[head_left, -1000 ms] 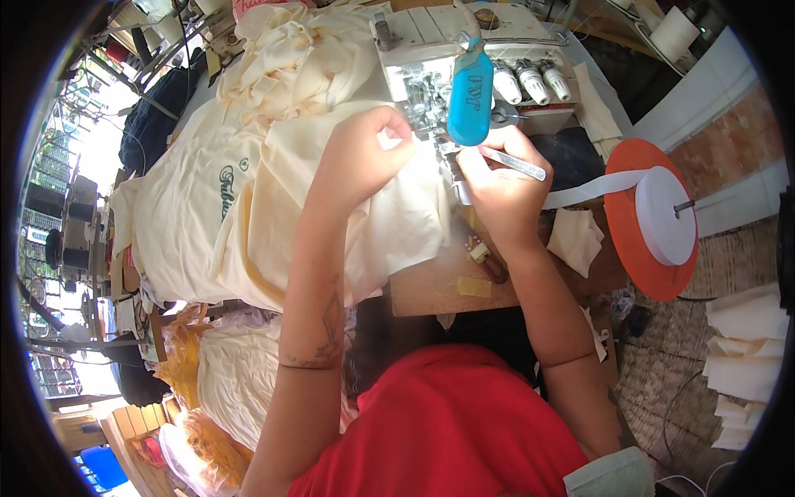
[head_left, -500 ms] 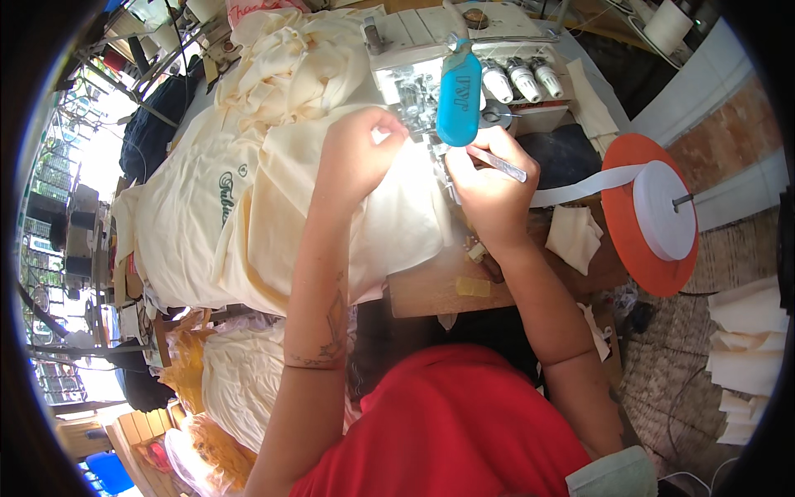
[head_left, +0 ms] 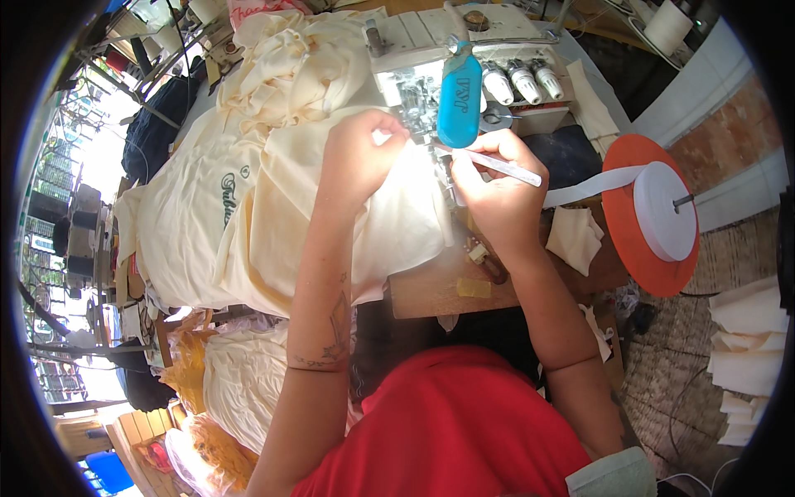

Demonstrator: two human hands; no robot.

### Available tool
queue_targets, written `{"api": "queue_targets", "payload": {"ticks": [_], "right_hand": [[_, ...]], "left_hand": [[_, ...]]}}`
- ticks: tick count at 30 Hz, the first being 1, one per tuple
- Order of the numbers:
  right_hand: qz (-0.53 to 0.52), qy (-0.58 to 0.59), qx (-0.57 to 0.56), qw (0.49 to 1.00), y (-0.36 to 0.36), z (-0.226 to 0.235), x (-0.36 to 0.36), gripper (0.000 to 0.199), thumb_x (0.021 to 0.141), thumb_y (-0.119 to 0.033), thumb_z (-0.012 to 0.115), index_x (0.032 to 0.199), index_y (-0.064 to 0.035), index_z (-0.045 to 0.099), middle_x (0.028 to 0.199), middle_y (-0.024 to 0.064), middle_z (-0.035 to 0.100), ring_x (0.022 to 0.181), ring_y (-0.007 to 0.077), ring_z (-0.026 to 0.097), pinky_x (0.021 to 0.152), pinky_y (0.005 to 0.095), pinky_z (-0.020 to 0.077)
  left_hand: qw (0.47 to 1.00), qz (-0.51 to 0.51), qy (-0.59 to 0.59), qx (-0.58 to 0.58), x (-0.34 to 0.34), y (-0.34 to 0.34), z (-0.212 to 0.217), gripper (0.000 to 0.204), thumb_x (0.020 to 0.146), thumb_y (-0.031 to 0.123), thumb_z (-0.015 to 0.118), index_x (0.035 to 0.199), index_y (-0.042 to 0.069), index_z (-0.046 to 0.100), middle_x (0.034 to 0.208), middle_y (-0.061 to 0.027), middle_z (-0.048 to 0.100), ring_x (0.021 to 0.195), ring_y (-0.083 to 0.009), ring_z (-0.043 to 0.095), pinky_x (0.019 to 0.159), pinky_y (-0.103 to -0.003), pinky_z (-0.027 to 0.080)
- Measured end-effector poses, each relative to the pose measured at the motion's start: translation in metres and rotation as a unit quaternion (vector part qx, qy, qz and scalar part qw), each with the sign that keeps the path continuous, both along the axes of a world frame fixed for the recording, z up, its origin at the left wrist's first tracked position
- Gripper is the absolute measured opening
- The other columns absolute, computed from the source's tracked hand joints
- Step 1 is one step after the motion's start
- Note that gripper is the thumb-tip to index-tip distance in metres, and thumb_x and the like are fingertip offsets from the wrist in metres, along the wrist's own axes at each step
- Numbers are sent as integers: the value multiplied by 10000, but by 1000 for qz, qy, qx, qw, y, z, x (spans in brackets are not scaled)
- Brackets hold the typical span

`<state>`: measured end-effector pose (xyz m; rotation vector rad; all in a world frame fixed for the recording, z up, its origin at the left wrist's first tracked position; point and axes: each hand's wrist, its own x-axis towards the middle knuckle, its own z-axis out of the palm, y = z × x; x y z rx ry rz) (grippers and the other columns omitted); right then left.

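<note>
My right hand [head_left: 501, 195] is closed around a pair of metal tweezers [head_left: 512, 170], whose tips point left into the stitching area of a sewing machine [head_left: 497, 29]. My left hand [head_left: 360, 157] is curled in a pinch on cream fabric [head_left: 281, 178] just left of the presser foot area. Strong light washes out the cloth by its fingertips. A blue oval piece [head_left: 459, 103] hangs from the machine's front and hides part of the needle area. White tape [head_left: 588, 186] runs toward my right hand from a roll [head_left: 662, 207] on an orange disc [head_left: 617, 219].
Bunched cream fabric covers the table's left side. Several white thread tension knobs [head_left: 522, 83] line the machine front. A dark cloth [head_left: 567, 157] and a cream scrap [head_left: 575, 240] lie right of my hand. Below left sits a pile of cream cloth [head_left: 244, 377].
The tweezers have turned slightly in my right hand, their rear end now farther right. My right hand has shifted a little; my left hand stays nearly in place.
</note>
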<state>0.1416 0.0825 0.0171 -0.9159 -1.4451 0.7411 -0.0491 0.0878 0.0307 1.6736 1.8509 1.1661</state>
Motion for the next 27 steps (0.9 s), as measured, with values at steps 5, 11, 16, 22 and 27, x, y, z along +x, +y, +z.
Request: {"api": "queue_targets", "payload": {"ticks": [5, 11, 16, 22, 27], "right_hand": [[-3, 8, 5, 1000, 3, -5, -3, 150, 777, -59, 786, 826, -17, 650, 719, 110, 709, 664, 178, 713, 610, 300, 540], [-34, 3, 36, 999, 4, -11, -6, 133, 776, -24, 769, 826, -14, 646, 706, 112, 698, 651, 176, 705, 594, 300, 533], [-34, 9, 18, 999, 3, -10, -5, 122, 787, -22, 754, 823, -19, 638, 711, 117, 703, 640, 185, 705, 595, 307, 533], [-2, -77, 255, 964, -20, 12, 31, 148, 823, 85, 547, 951, 31, 599, 924, 182, 618, 793, 312, 608, 732, 372, 509], [14, -182, 126, 975, -75, -5, 45, 134, 879, -5, 593, 1011, -3, 613, 922, 167, 625, 753, 329, 625, 705, 408, 532]], "left_hand": [[1000, 20, 9, -11, 4, -3, 6, 174, 826, 164, 718, 921, 18, 710, 928, -149, 724, 840, -264, 681, 769, -350, 516], [999, 32, 3, -35, 7, -3, 8, 173, 824, 150, 714, 926, 10, 708, 933, -157, 723, 851, -273, 685, 775, -351, 516], [1000, 18, 12, -4, 5, 1, 4, 175, 823, 151, 722, 922, 7, 713, 943, -161, 728, 896, -283, 692, 813, -346, 515], [993, -96, 5, 62, -24, -3, 2, 241, 819, 158, 736, 1007, 11, 700, 1002, -149, 723, 898, -286, 689, 816, -348, 518], [972, 34, 147, 179, -33, -46, 26, 247, 815, 1, 686, 1060, 34, 677, 1052, -126, 696, 937, -256, 675, 825, -346, 532]]}}
